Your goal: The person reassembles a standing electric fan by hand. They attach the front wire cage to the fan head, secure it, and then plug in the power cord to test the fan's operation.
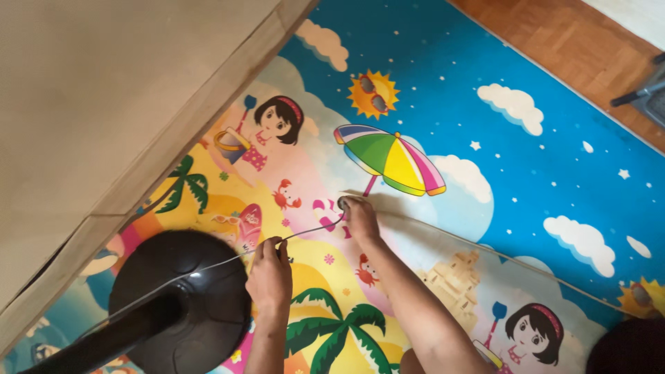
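My left hand [270, 271] is closed around a thin grey cord [305, 231] just right of a round black stand base [181, 298]. My right hand [359, 218] pinches the same cord farther up, near its small grey plug end [342, 203]. The cord runs from the black base across the left hand to the right hand, then trails on to the right over a colourful beach-print play mat [485, 138]. A black pole rises from the base toward the lower left.
A large beige cardboard box [104, 104] fills the upper left, overhanging the mat. Wooden floor [575, 41] shows at the upper right with a grey chair leg [648, 93]. A dark rounded object [627, 346] sits at the bottom right corner.
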